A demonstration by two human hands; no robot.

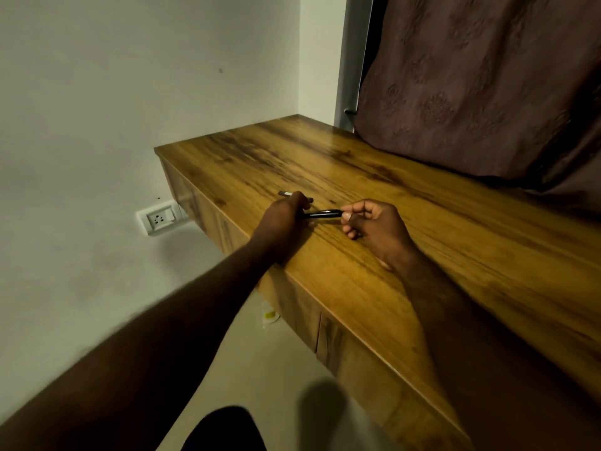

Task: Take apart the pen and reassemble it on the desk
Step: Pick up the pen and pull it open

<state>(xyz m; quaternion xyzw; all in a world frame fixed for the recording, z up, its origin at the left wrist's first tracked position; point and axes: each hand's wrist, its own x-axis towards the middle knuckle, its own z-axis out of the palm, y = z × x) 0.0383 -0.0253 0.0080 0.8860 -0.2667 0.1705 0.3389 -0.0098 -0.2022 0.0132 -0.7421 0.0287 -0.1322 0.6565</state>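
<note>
Fingers (349, 212) of the right hand (374, 227) pinch the black pen barrel's (322, 214) end; the left hand (284, 213) clamps the other. Best pull straight, low over the desk (422, 229).

your left hand (283, 213) is curled closed, forearm stretched forward; your right hand (374, 222) pinches with fingertips, wrist resting low.
</note>
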